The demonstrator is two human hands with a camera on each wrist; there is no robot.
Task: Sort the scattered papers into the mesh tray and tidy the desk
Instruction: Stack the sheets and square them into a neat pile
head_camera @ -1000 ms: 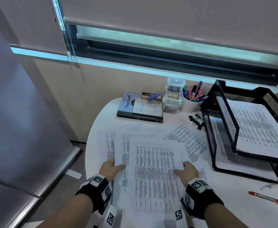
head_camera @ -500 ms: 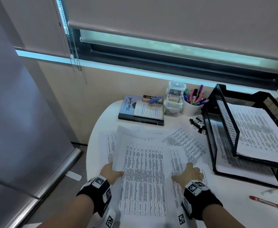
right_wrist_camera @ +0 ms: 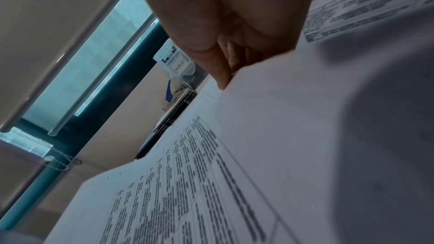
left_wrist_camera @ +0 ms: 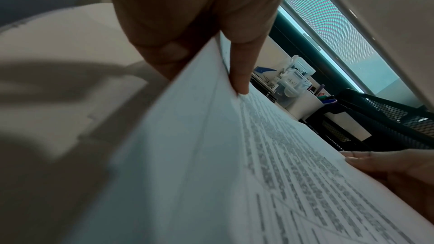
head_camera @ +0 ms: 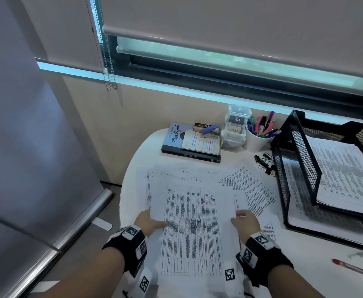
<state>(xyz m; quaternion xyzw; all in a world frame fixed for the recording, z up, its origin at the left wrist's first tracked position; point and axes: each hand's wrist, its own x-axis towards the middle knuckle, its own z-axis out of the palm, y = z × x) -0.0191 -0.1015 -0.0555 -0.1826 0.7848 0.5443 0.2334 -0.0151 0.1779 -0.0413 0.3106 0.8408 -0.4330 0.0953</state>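
A bundle of printed sheets lies at the front of the round white desk. My left hand pinches its left edge, thumb on top and fingers underneath, as the left wrist view shows. My right hand pinches the right edge the same way. The left edge of the bundle is raised off the desk. More loose sheets fan out beneath it and to the right. The black two-tier mesh tray stands to the right, with papers on both tiers.
At the back stand a book stack with a striped notebook, a blue stapler, a clear box and a white pen cup. Binder clips lie by the tray. A red pen lies front right. The desk edge drops off on the left.
Both hands went from lying flat on the sheets to pinching the bundle's side edges. The sheets have been drawn together, and the left edge has come up off the desk.
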